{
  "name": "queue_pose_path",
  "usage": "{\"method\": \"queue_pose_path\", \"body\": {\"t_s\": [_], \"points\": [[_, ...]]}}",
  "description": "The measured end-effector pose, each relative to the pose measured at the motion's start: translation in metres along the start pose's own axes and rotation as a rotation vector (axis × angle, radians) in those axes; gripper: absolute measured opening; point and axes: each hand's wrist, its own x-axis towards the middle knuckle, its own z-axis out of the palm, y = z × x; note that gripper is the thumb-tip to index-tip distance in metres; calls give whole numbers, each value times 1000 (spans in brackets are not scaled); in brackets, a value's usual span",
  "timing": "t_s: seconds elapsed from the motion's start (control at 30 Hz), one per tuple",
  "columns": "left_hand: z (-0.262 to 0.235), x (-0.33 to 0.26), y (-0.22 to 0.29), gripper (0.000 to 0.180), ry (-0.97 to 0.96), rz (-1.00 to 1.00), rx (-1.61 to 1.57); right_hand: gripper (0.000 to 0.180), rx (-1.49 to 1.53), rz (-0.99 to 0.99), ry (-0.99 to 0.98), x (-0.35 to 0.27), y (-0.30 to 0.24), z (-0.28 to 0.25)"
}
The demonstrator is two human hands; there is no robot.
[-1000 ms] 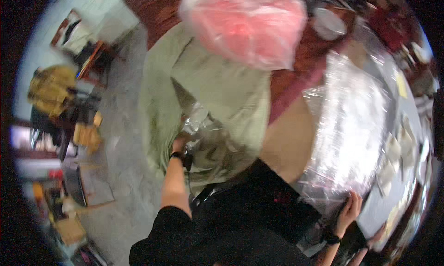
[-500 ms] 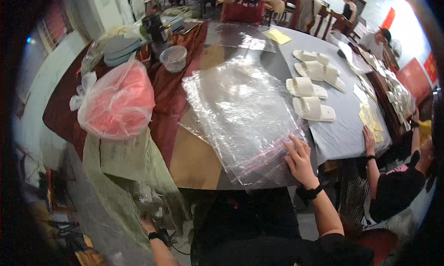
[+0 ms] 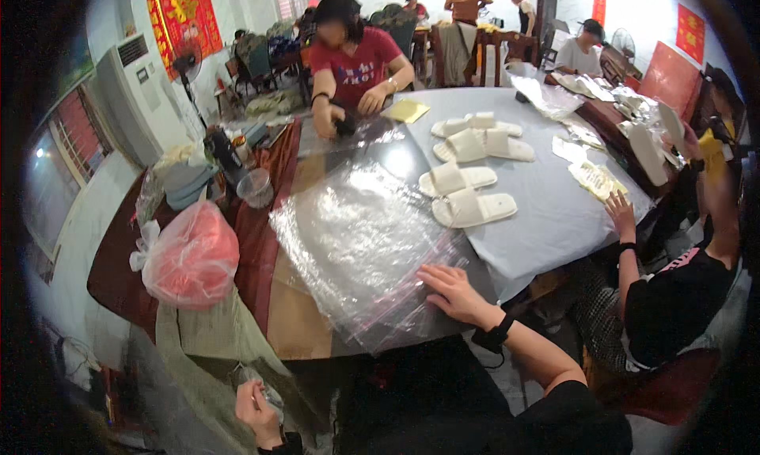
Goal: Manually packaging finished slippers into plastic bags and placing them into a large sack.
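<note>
A stack of clear zip-top plastic bags (image 3: 356, 241) lies on the table in front of me, pinkish seal strips along the near edge. My right hand (image 3: 457, 294) rests on that edge at its right corner, fingers stretched out and holding nothing. Below the table edge, at lower left, my left hand (image 3: 257, 414) is closed on a crumpled piece of clear plastic (image 3: 270, 392). This hand is beside a pale green woven sack (image 3: 198, 336) that hangs from the table. To the right of the stack, several cream slippers (image 3: 475, 209) lie on a grey cloth (image 3: 538, 209).
A knotted bag of pink-red contents (image 3: 194, 257) sits at left, near a clear round tub (image 3: 255, 187) and a dark bottle (image 3: 224, 152). Across the table a person in red (image 3: 356, 71) handles something dark. Another person's hand (image 3: 620, 211) touches yellowish packets (image 3: 595, 179) at right.
My view has tilted up. My left hand has risen from beside the sack with the clear plastic. My right hand stays on the stack's edge. The person opposite has lowered their hands to the table.
</note>
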Motion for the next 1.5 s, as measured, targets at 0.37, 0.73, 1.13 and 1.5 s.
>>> {"method": "queue_pose_path", "body": {"t_s": [0.37,0.73,1.13,1.5], "points": [[102,61,109,39,-516,515,-198,34,-120,79,212,43,134,-113],[178,64,93,44,-681,600,-126,35,8,243,-225,89,231,-123],[167,61,105,43,-610,542,-163,18,-21,218,-140,103,216,-100],[167,65,97,42,-634,610,-207,14,16,349,221,19,190,-122]]}}
